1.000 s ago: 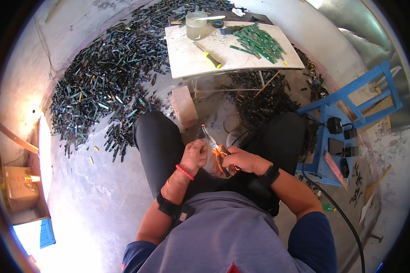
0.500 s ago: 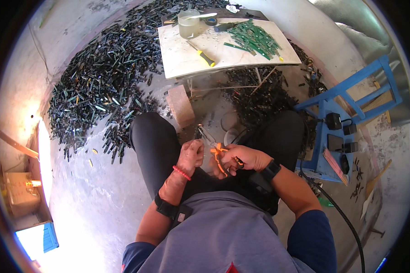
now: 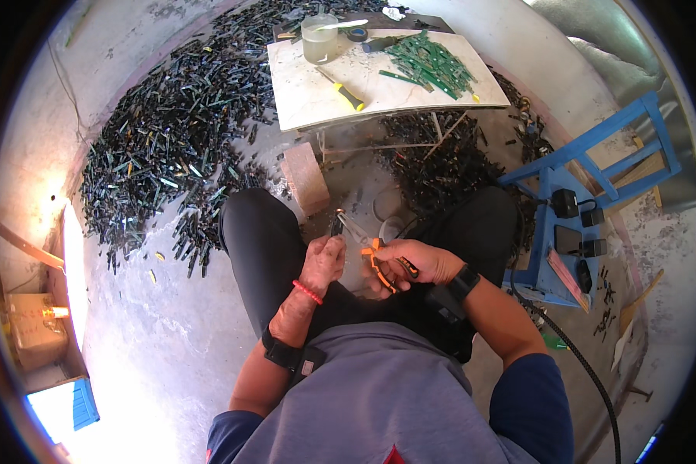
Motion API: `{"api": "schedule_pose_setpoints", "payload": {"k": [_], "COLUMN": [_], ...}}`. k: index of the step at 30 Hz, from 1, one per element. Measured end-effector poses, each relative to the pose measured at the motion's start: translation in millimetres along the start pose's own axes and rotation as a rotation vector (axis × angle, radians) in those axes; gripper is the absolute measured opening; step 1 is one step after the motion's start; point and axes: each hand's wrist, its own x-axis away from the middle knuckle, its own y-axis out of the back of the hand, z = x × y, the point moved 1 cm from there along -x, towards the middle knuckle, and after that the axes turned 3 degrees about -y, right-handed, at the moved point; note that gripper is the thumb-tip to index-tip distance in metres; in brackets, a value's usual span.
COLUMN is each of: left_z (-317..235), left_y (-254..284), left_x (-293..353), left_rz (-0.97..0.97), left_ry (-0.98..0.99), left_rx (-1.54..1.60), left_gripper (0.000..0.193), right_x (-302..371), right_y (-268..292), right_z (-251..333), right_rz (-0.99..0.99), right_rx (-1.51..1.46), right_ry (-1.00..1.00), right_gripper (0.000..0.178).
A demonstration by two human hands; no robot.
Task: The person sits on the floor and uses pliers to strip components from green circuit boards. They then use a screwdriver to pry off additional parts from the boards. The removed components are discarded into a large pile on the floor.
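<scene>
My left hand [image 3: 322,263] is closed on a small dark strip [image 3: 336,225], which sticks up past the fingertips. In my right hand [image 3: 419,263] is a pair of pliers [image 3: 373,259] with orange and black handles, the fingers wrapped round them. The slim metal jaws reach up and left, and their tips meet the top end of the strip. Both hands are between my knees, close together. Most of the strip is hidden by my left fingers.
Ahead stands a low table [image 3: 305,97] with a yellow-black screwdriver [image 3: 349,96], a cloudy jar [image 3: 319,42] and a pile of green strips [image 3: 433,66]. Dark strips [image 3: 170,147] heap at the left. A brick-like block [image 3: 305,179] and a blue chair [image 3: 545,224] flank my knees.
The pliers' handles have spread wider apart in my right hand, and the jaws' tips now sit at the strip's top end. My left hand has barely moved.
</scene>
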Motion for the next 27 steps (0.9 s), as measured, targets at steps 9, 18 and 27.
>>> {"api": "schedule_pose_setpoints", "payload": {"k": [9,18,27], "left_z": [1,0,14], "left_y": [-1,-3,3], "left_x": [0,1,-5], "left_rz": [-0.001,-0.005,0.019], "left_ry": [-0.027,-0.043,-0.115], "left_rx": [-0.058,-0.087,-0.156], "left_gripper": [0.026,0.027,0.027], "right_x": [1,1,6], "right_y": [0,3,-1], "right_z": [3,2,3], "right_rz": [0.015,0.052,0.007], "right_rx": [0.04,-0.048,0.007], "right_ry": [0.02,0.022,0.024], "right_gripper": [0.041,0.038,0.038]}}
